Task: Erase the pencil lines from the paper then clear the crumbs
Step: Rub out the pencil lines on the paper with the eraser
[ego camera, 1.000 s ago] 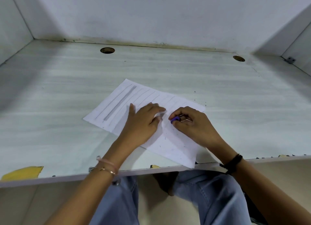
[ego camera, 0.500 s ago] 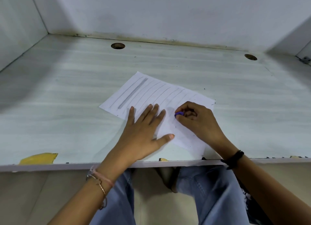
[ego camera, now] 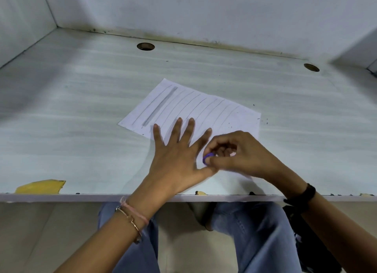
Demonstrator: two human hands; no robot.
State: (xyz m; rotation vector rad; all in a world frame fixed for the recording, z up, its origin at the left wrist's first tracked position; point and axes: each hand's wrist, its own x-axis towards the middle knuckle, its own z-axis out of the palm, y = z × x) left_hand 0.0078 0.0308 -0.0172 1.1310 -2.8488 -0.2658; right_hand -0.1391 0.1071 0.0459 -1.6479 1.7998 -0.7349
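white paper sheet (ego camera: 204, 107) mid pale desk (ego camera: 81, 109), long axis 10 to 4 o'clock, grey pencil lines 1 to 7. left hand (ego camera: 177, 158) presses it, fingers spread; right hand (ego camera: 240, 156) pinches small purple eraser (ego camera: 208, 157).

Pale desk (ego camera: 81, 109) (chipped edge), white walls (ego camera: 204, 11)

eraser (ego camera: 208, 157) apparently purple; paper (ego camera: 204, 107) white, grey-lined

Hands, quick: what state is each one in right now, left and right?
Left hand: open, fingers spread flat on the paper.
Right hand: closed, pinching the purple eraser.
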